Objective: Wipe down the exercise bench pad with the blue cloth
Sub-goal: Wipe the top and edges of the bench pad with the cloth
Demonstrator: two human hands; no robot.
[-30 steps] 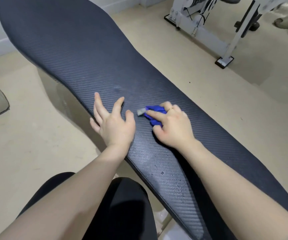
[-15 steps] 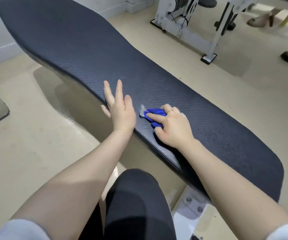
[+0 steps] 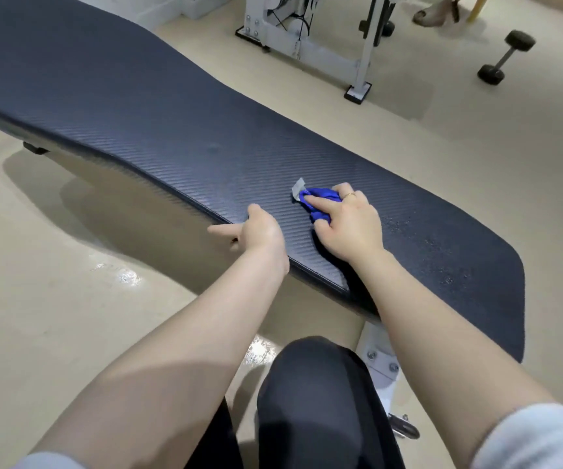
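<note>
1. Bench pad (image 3: 172, 130) is long and dark. Its long side runs from the top left of the view down to the bottom right. The wide end is at the far left and the near end sits by the person's knee (image 3: 314, 384).
2. Blue cloth (image 3: 319, 199) lies bunched up on top of the pad, close to the near edge. A small grey tag (image 3: 297, 189) sticks out of it and points up and to the left.
3. The right hand (image 3: 347, 225) lies palm down on the cloth. Its fingers curl over the cloth and press it onto the pad. A thin ring (image 3: 350, 195) shows on one finger. The right arm reaches in from the bottom right.
4. The left hand (image 3: 256, 228) rests at the near edge of the pad, just beside the right hand. Its thumb lies on top of the pad. One finger points left, off the edge. It holds nothing, and its other fingers are hidden.
5. The cloth is just to the right of the left hand and does not touch it.
6. Tiny wet drops (image 3: 425, 238) dot the pad to the right of the right hand.
</note>
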